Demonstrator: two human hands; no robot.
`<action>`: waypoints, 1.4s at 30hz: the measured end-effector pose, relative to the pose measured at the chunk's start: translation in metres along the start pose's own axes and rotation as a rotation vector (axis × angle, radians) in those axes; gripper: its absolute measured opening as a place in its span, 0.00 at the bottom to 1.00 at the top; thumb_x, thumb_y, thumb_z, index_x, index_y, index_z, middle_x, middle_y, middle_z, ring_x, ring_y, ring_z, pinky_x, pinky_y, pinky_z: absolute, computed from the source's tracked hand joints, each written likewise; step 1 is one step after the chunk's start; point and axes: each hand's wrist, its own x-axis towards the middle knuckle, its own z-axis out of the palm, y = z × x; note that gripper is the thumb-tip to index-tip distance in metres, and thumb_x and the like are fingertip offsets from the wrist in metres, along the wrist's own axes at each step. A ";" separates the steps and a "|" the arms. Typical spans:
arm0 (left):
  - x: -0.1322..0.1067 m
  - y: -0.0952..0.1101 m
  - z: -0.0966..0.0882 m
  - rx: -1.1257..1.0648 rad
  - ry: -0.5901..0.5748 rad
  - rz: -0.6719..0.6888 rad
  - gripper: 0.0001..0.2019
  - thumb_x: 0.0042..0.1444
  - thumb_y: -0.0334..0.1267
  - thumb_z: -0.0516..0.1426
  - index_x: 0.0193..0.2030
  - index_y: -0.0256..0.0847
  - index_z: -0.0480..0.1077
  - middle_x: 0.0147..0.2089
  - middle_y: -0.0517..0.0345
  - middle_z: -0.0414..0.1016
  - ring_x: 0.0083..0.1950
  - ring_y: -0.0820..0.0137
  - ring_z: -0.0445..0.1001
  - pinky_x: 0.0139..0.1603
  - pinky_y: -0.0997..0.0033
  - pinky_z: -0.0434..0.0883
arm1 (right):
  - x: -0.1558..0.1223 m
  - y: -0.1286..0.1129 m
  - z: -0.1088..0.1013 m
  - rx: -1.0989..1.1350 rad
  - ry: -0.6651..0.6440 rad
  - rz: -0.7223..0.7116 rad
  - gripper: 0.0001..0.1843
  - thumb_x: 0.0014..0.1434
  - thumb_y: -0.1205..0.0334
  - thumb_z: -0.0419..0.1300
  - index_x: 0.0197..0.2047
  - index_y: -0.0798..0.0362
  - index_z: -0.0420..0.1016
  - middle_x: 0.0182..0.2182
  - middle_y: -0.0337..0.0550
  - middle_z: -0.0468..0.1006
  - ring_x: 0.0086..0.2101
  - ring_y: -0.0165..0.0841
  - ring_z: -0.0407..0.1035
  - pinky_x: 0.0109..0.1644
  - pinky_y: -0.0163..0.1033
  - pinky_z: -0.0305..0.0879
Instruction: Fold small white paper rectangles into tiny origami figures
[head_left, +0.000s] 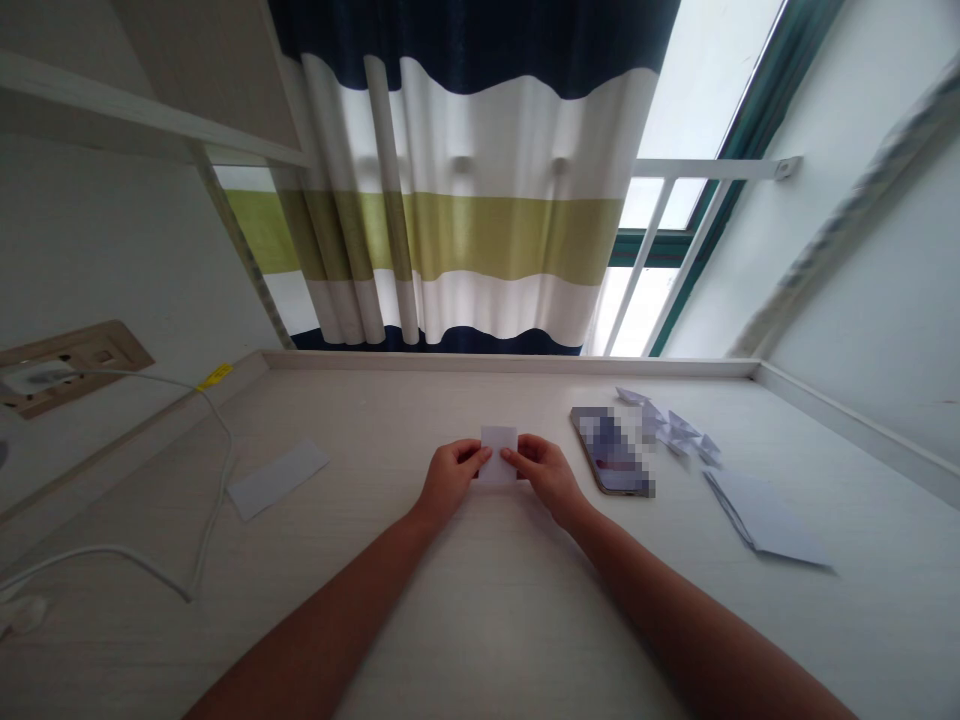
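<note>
A small white piece of paper (499, 450) is held upright between my two hands, just above the pale wooden desk (465, 620). My left hand (454, 470) pinches its left edge, thumb on the near face. On the opposite edge, my right hand (547, 475) grips it the same way, the two thumbs close together. The fingers behind the paper are mostly hidden. Right of my right hand lies a phone (611, 450), its screen blurred out. Beyond the phone sit several small folded paper pieces (679, 430).
A stack of white paper sheets (765, 515) lies at the right, and a single paper strip (277, 480) at the left. A white cable (225, 470) runs from the wall socket (75, 365) across the desk's left side. A raised edge (510, 367) and striped curtain (465, 230) stand behind.
</note>
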 end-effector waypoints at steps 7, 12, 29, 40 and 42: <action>0.002 0.000 -0.003 0.042 0.031 0.023 0.11 0.40 0.41 0.60 0.27 0.35 0.74 0.25 0.57 0.72 0.27 0.72 0.68 0.29 0.74 0.65 | 0.002 -0.003 -0.002 0.050 0.013 0.024 0.15 0.35 0.55 0.67 0.23 0.57 0.73 0.21 0.38 0.73 0.24 0.28 0.66 0.30 0.35 0.65; 0.003 -0.002 -0.003 0.028 0.027 0.005 0.11 0.40 0.42 0.60 0.27 0.34 0.74 0.25 0.57 0.72 0.27 0.71 0.68 0.30 0.73 0.66 | 0.002 -0.004 -0.005 0.072 0.013 0.063 0.14 0.33 0.57 0.68 0.22 0.58 0.73 0.20 0.37 0.74 0.22 0.27 0.67 0.32 0.36 0.67; 0.004 0.000 -0.007 0.070 0.094 0.044 0.11 0.39 0.42 0.60 0.26 0.35 0.75 0.23 0.58 0.72 0.26 0.72 0.67 0.28 0.74 0.65 | 0.001 -0.007 -0.007 0.047 -0.013 0.100 0.13 0.35 0.59 0.68 0.23 0.58 0.74 0.19 0.38 0.74 0.22 0.27 0.68 0.30 0.36 0.68; 0.003 0.005 -0.008 0.115 0.164 0.087 0.11 0.39 0.42 0.60 0.26 0.35 0.74 0.23 0.58 0.72 0.26 0.71 0.68 0.29 0.73 0.66 | -0.002 -0.012 -0.005 0.036 -0.039 0.145 0.11 0.37 0.62 0.68 0.23 0.58 0.72 0.19 0.39 0.74 0.22 0.28 0.70 0.31 0.36 0.69; 0.003 0.005 -0.008 0.110 0.176 0.096 0.11 0.39 0.42 0.60 0.26 0.36 0.74 0.24 0.58 0.73 0.26 0.71 0.68 0.30 0.73 0.66 | -0.002 -0.013 -0.005 0.031 -0.038 0.140 0.10 0.37 0.62 0.68 0.22 0.58 0.72 0.19 0.39 0.74 0.21 0.28 0.70 0.30 0.35 0.68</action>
